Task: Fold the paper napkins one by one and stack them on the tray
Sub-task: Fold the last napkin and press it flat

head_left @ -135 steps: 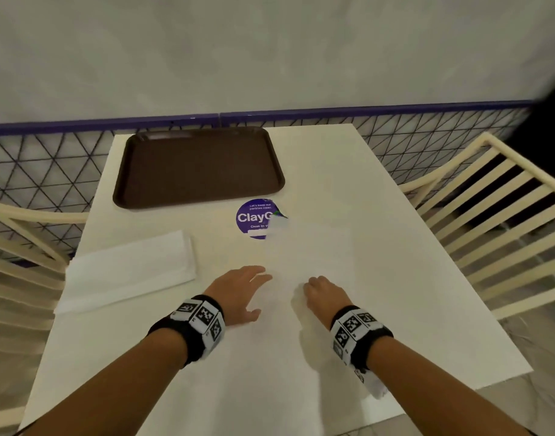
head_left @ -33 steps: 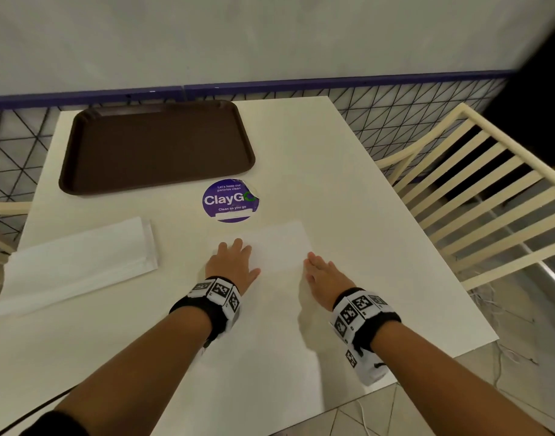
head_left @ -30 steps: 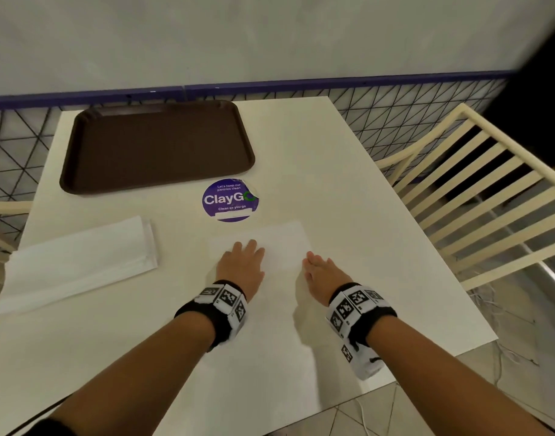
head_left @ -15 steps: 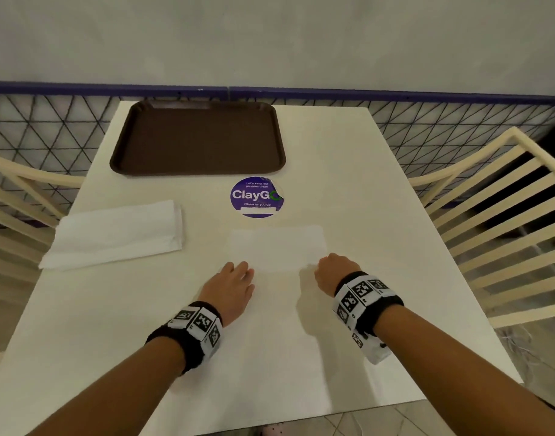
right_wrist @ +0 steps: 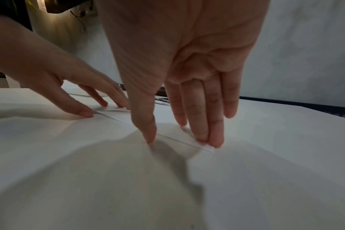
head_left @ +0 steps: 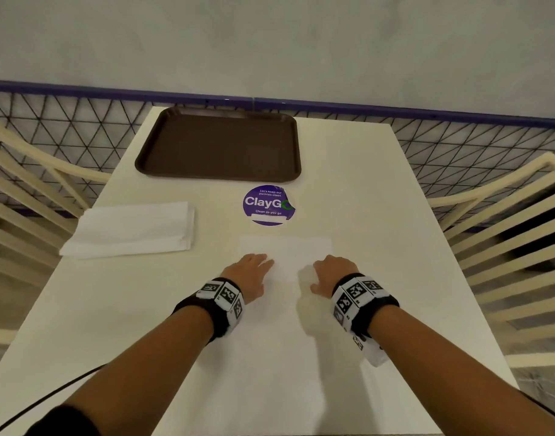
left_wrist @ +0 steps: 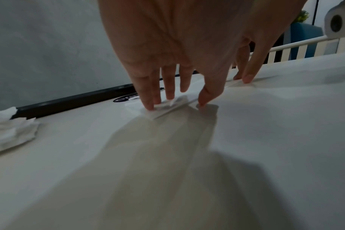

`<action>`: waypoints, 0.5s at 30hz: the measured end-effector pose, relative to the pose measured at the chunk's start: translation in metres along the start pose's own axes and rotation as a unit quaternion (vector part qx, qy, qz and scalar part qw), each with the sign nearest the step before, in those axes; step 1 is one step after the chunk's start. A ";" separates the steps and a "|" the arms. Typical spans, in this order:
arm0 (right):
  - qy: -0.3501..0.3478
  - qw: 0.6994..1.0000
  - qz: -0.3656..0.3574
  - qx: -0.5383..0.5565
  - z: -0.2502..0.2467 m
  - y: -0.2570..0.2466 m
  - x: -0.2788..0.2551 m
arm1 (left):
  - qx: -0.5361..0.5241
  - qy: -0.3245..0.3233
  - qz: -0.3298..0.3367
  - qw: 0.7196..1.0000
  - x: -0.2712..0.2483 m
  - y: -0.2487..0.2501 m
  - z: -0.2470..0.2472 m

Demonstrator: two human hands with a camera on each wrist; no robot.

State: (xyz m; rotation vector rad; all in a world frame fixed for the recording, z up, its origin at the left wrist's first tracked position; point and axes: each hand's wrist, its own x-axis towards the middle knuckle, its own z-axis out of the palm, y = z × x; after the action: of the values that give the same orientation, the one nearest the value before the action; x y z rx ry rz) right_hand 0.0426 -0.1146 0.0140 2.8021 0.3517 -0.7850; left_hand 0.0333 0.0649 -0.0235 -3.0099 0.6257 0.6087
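In the head view the backs of the left hand (head_left: 249, 273) and right hand (head_left: 331, 273) are hiding their own fingertips and the near corners of the napkin (head_left: 296, 248) they are pressing. White on the white table (head_left: 380, 196), its edges are fading out. From the left wrist, the napkin stack (left_wrist: 9, 133) is running off the frame, blurred.

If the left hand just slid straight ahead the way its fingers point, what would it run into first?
Probably the purple round sticker, flat on the table; the left hand already presses the napkin. Beyond lies the brown tray, though depth is uncertain.
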 end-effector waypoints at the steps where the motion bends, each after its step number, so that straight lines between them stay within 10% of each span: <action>1: 0.001 1.000 -0.004 -0.002 0.000 0.000 0.000 | 0.005 0.002 -0.003 1.000 0.002 0.003 -0.001; 15: 0.049 0.994 -0.059 -0.082 0.007 -0.008 -0.001 | 0.112 -0.045 -0.023 0.992 0.010 0.029 -0.019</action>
State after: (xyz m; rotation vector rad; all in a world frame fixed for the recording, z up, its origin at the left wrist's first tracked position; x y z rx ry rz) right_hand 0.0361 -0.1087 0.0071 2.6904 0.5759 -0.6126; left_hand 0.0377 0.0329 -0.0073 -2.7639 0.5747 0.6206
